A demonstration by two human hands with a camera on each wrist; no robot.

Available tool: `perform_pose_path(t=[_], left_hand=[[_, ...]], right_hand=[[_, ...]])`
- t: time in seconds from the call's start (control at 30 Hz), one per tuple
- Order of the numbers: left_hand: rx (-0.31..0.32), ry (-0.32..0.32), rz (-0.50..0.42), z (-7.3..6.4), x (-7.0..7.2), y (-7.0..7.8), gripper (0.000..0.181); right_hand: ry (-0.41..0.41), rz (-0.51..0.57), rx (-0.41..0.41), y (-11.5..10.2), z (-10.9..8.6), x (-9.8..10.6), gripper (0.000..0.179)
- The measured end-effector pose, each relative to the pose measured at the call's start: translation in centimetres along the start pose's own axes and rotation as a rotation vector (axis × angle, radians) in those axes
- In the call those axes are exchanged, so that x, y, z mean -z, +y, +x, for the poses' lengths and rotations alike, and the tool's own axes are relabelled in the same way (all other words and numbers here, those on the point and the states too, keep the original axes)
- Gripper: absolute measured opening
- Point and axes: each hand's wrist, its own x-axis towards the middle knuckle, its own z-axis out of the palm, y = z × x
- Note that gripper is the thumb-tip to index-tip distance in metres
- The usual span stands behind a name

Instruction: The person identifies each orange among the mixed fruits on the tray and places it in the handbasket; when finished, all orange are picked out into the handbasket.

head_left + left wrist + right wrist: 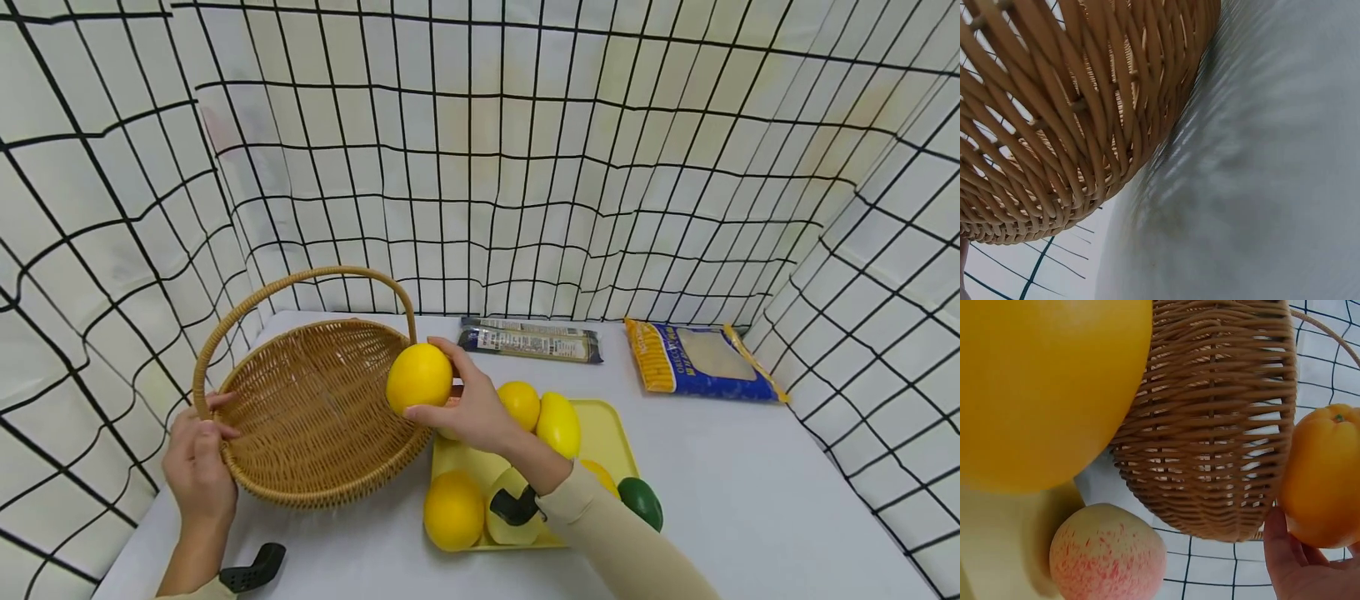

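From where I stand, the biggest thing is the pale curtain [525, 167] with its black grid, hanging round three sides of the white table [750, 475]. On the left of the table is the wicker basket [300, 500], tipped so its mouth faces the person, its handle [352, 271] arching up behind. To its right lies the yellow tray [603, 417]. Farther back on the right I see a blue and yellow bag [705, 362], and left of that, near the back curtain, a long dark packet [528, 340].

The left hand [198, 462] has its fingers curled over the basket's rim at the handle's left foot. The right hand [472, 408] is parted just as wide as the orange [420, 379], pinching it between thumb and fingers. That orange is up at the basket's right rim, by the handle's other foot; whether the two touch, I cannot tell.

On the tray are a mango [558, 425], a yellow fruit [519, 406] beside it, another orange [453, 510] at the near left corner and a pale round fruit [510, 533]. A blushing peach [1108, 553] sits below the basket in the right wrist view. A green avocado [640, 504] lies at the tray's right side.
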Motion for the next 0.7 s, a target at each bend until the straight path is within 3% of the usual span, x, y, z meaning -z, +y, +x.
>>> perform_pose_path(t=[0.17,0.33,0.57,0.7], left_hand=[[-0.081,0.011,-0.014,0.0,-0.5,1.2,0.040],[-0.136,0.038,-0.004,0.1,-1.1,3.2,0.044],[-0.189,0.106,-0.028,0.0,-1.6,3.3,0.046],[-0.209,0.117,-0.037,0.0,-1.6,2.5,0.046]], right_hand=[[-0.043,-0.060,0.011,-0.5,0.4,-1.4,0.087],[-0.083,-0.253,0.051,-0.7,0.8,-2.6,0.086],[-0.166,-0.382,0.081,-0.9,1.8,-4.0,0.087],[-0.217,-0.428,0.073,-1.1,2.5,-4.6,0.086]])
